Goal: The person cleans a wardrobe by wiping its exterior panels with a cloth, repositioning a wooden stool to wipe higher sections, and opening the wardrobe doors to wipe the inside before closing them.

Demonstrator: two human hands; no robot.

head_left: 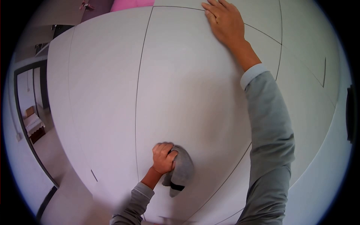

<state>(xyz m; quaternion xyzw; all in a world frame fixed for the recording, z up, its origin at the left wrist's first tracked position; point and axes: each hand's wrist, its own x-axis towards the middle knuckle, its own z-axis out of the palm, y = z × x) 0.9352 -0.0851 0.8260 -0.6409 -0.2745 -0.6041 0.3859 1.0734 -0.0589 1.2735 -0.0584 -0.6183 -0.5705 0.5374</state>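
Left-hand fingers (162, 147) curled tightly round grey cloth (183, 167); most of cloth bunched right of and below these fingers, held against pale panel (187, 75). Right-hand fingers (217, 6) laid flat, slightly spread, nothing held, placed across upper seam (180, 7), well above cloth. Work judged under way: cloth gripped and set on pale panel, not yet released. No dirt or wet trace made out around either set of fingers, so parts done and parts left cannot be told apart.
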